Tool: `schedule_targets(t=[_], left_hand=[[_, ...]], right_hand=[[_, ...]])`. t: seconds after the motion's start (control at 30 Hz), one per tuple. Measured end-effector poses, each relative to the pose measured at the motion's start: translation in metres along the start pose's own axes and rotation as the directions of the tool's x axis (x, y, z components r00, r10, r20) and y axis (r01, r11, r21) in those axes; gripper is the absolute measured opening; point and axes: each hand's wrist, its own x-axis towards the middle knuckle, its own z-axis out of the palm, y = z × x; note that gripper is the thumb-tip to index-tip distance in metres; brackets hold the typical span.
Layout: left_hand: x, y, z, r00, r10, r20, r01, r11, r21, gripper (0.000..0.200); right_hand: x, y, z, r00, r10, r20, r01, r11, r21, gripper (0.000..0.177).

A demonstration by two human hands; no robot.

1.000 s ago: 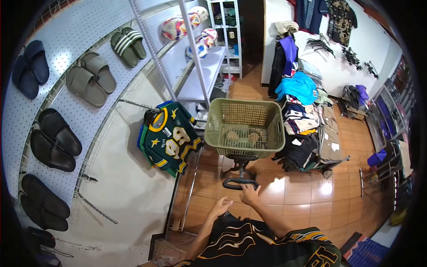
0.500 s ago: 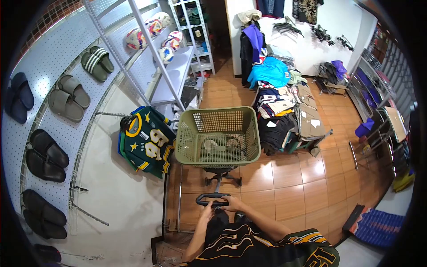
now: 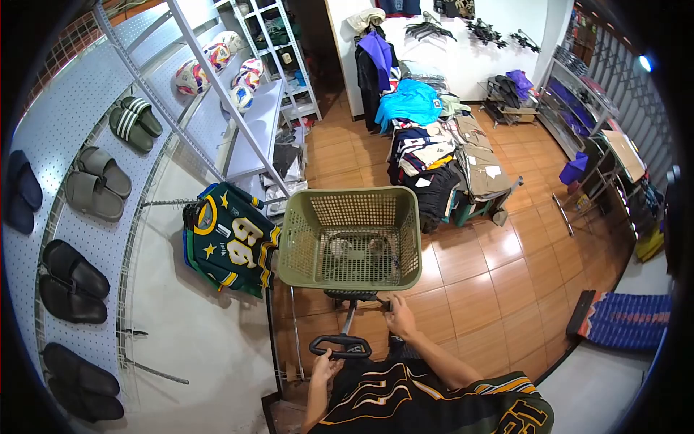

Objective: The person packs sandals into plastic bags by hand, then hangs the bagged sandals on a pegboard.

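Observation:
A green mesh basket (image 3: 350, 278) sits on a wheeled frame with a black loop handle (image 3: 340, 340) below it. My left hand (image 3: 325, 367) has its fingers at the lower left of the handle, apparently curled round its edge. Off the handle, my right hand (image 3: 399, 315) is raised beneath the basket's lower right corner, its fingers near a black part of the frame; what they grip, if anything, is too small to tell.
Green jerseys (image 3: 235, 242) hang left of the basket, near sandals (image 3: 95, 184) on a pegboard. Balls (image 3: 216, 56) sit on a metal shelf (image 3: 249, 137). Folded clothes (image 3: 426, 150) are piled on a table to the right. A blue woven cloth (image 3: 629, 317) lies at far right.
My right hand has left the handle and moved up and right toward the basket's underside. My left hand stays at the handle, slightly lower. The view has shifted, and the basket appears larger.

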Motion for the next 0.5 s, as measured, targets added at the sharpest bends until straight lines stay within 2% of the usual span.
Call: schedule_targets(t=[0.1,0.17,0.23,0.37,0.43,0.5], left_hand=[[0.019,0.004,-0.037,1.0,-0.012,-0.011,0.012,1.0,0.027,0.02],[0.011,0.017,-0.05,1.0,0.003,-0.019,-0.001,0.998,0.069,0.018],[0.015,0.027,-0.067,1.0,0.014,-0.028,-0.011,0.994,0.108,0.017],[0.024,0.053,-0.109,0.999,0.052,-0.001,-0.05,0.964,0.262,0.016],[0.029,0.071,-0.124,0.986,0.169,-0.006,-0.152,0.902,0.403,0.018],[0.035,0.092,-0.131,0.978,0.206,-0.018,-0.179,0.884,0.431,0.024]], right_hand=[[-0.011,-0.014,-0.006,0.998,0.066,0.017,-0.064,0.994,-0.086,0.058],[-0.021,-0.001,0.013,0.999,0.022,-0.028,-0.026,0.992,-0.123,0.06],[-0.032,-0.009,0.022,0.988,0.156,0.009,-0.153,0.975,-0.16,0.058],[-0.06,-0.021,0.048,0.976,0.219,-0.004,-0.214,0.948,-0.236,0.057],[-0.073,-0.032,0.058,0.928,0.364,0.085,-0.326,0.899,-0.292,0.052],[-0.088,-0.041,0.068,0.92,0.382,0.087,-0.341,0.889,-0.307,0.048]])
